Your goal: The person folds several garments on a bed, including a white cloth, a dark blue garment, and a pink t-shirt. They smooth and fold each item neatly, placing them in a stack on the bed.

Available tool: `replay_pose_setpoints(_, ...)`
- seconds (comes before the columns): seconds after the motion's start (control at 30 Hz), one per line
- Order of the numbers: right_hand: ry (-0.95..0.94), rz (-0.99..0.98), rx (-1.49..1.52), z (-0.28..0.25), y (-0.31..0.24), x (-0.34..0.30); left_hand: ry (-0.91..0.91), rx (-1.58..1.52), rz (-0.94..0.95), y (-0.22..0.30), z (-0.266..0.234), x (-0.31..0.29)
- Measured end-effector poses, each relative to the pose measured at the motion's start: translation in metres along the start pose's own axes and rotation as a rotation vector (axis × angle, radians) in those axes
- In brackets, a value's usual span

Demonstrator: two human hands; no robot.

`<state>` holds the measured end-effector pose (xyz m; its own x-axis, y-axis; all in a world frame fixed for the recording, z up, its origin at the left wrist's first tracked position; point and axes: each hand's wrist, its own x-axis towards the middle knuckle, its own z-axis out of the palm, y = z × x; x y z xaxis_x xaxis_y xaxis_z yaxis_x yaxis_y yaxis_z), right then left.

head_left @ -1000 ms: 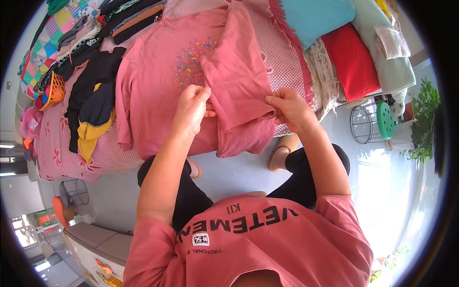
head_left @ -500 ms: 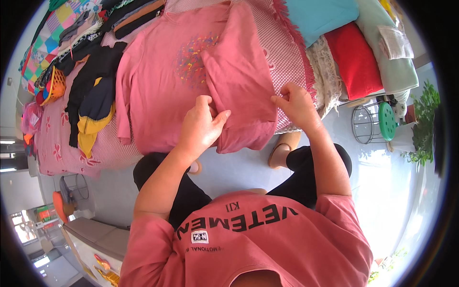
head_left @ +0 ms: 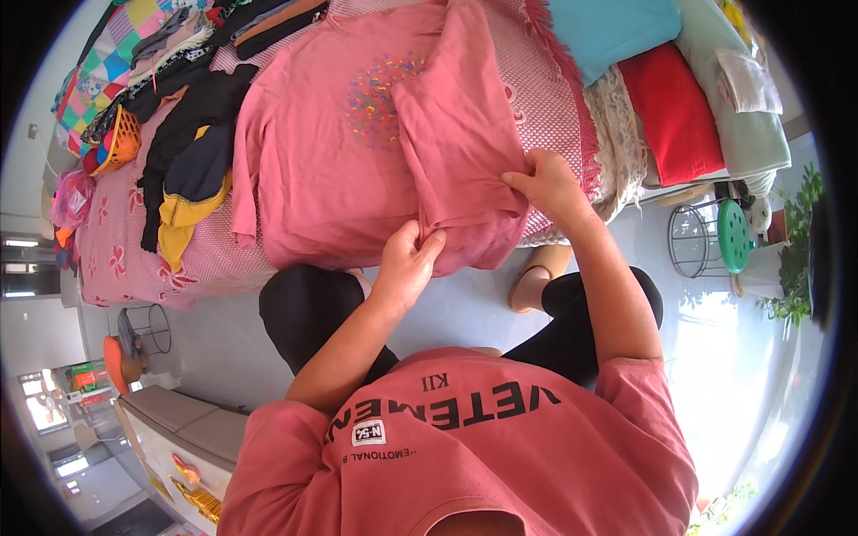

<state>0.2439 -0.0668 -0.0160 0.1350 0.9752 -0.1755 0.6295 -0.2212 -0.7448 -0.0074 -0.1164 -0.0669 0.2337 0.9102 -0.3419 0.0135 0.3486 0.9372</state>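
Observation:
A pink long-sleeved shirt (head_left: 308, 143) with a patch of coloured specks lies spread on the bed, its lower edge hanging over the near side. Its right side is folded inward, so that the right sleeve lies down over the body. Near the lower edge, my left hand (head_left: 408, 261) pinches the folded layer between thumb and fingers. My right hand (head_left: 556, 188) grips the outer edge of the same folded part, further to the right. Some fingertips are hidden by the cloth and the hands.
Dark and yellow clothes (head_left: 198, 170) lie left of the shirt, near an orange basket (head_left: 123, 141). A pink patterned cover (head_left: 116, 255) drapes over the bed. At right lie a red folded cloth (head_left: 670, 116) and a blue one (head_left: 617, 31). A green-topped stool (head_left: 733, 237) stands beyond.
My left hand has moved right and down onto the shirt's folded part and now pinches it. My right hand has shifted slightly and holds the shirt's edge. The view has shifted a little.

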Motion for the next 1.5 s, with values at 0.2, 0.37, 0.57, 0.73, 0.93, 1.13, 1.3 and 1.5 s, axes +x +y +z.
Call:
replay_pose_setpoints(0.2, 0.0, -0.028, 0.067, -0.003, 0.017, 0.003, -0.086, -0.307, -0.09, 0.005, 0.019, -0.011)
replay_pose_setpoints(0.37, -0.07, -0.041, -0.084, -0.003, 0.009, -0.001, -0.188, 0.056, -0.166, -0.02, 0.006, -0.002)
replay_pose_setpoints(0.57, -0.035, -0.127, -0.188, -0.005, 0.008, -0.004, -0.187, -0.081, -0.15, -0.032, 0.007, -0.005)
replay_pose_setpoints(0.73, -0.033, -0.088, -0.274, -0.018, 0.0, -0.011, -0.308, 0.83, -0.079, -0.033, -0.005, -0.006)
replay_pose_setpoints(0.93, 0.168, -0.178, -0.32, -0.02, -0.031, -0.02, -0.08, 1.284, 0.221, 0.034, -0.007, -0.038)
replay_pose_setpoints(1.13, 0.361, -0.817, -0.526, 0.026, -0.022, -0.009, 0.233, 1.121, 1.002, 0.101, 0.022, 0.032)
replay_pose_setpoints(1.3, 0.085, -0.663, -0.769, 0.051, -0.005, -0.008, 0.192, 1.374, 0.861, 0.079, 0.022, 0.125)
replay_pose_setpoints(1.5, 0.025, -0.564, -0.79, 0.04, -0.005, -0.022, 0.239, 1.383, 0.838, 0.067, 0.02, 0.132)
